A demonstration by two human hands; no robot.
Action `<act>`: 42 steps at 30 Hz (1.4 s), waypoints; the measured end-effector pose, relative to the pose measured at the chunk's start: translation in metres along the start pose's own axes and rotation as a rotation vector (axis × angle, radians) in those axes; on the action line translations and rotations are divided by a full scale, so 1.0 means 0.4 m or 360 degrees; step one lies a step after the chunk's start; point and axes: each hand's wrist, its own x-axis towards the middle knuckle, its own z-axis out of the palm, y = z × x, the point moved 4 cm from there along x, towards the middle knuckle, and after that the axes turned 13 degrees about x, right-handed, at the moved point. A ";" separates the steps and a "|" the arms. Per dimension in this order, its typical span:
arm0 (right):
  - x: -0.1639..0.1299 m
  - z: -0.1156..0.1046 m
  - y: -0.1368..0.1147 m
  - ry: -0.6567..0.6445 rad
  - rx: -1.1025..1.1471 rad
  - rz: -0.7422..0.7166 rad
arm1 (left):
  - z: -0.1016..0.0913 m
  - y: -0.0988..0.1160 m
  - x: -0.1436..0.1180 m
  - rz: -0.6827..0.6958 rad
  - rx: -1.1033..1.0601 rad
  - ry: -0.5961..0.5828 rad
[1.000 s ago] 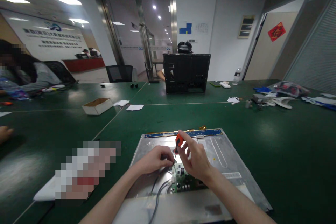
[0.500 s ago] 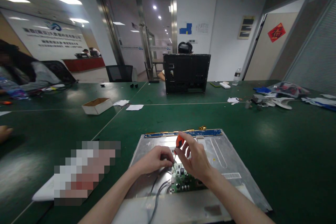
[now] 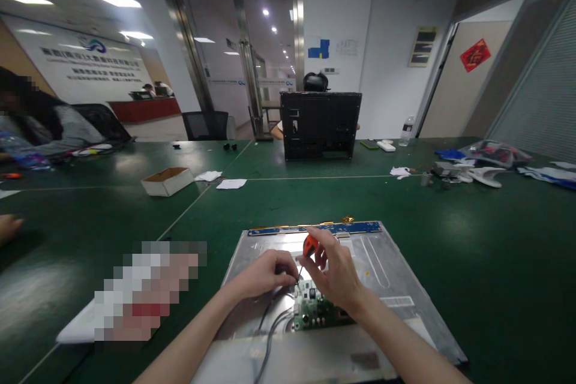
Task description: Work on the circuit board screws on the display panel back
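A green counter (image 3: 450, 240) carries a flat metal panel (image 3: 387, 270) at the near edge. Farther off lie a cardboard box (image 3: 167, 181), paper sheets (image 3: 231, 183) and a black case (image 3: 319, 125).

Sitting mid-frame on green table (image 3: 450, 240): black chassis (image 3: 320, 125). Lying left of centre: open cardboard box (image 3: 167, 181), white papers (image 3: 231, 183). Cluttering upper right: white parts (image 3: 481, 174).

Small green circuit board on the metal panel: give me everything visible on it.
The small green circuit board lies flat on the silver metal panel back, near its front edge. Dark components and one white part stud its top. Grey cables lead off its left side. The right hand holds an orange-handled screwdriver with its tip at the board's upper left corner, where the left hand rests.
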 end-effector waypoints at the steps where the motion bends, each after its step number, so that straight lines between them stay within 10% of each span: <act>1: 0.000 0.000 0.001 -0.0003 0.0004 0.0000 | 0.000 0.000 0.000 -0.0006 -0.0002 0.0000; 42: 0.003 0.005 -0.004 -0.0028 -0.0007 -0.0004 | -0.004 0.009 -0.002 -0.0013 -0.0011 0.0007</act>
